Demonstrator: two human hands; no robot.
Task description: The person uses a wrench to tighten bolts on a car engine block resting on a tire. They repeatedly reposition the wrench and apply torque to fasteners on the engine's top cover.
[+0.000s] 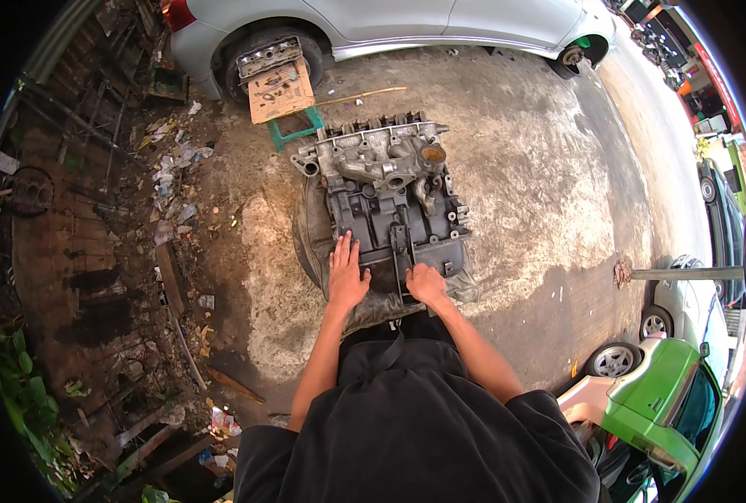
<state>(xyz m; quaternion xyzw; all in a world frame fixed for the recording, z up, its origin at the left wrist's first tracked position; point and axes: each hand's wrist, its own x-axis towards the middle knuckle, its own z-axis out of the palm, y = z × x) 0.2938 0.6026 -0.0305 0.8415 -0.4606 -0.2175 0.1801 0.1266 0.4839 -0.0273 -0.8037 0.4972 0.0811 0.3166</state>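
While L hand [348, 275] rests on eng. block [371, 216] — splayed wide — R hand [426, 284] curled, can't tell if grip's closed.

The silver car [398, 18] is cropped above, the palm of the right hand [426, 284] is hidden, and small parts [269, 95] on the board [296, 104] cannot be identified.

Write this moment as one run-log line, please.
left grip: open on engine; right grip: curled at near side, contents unclear; beyond: silver car
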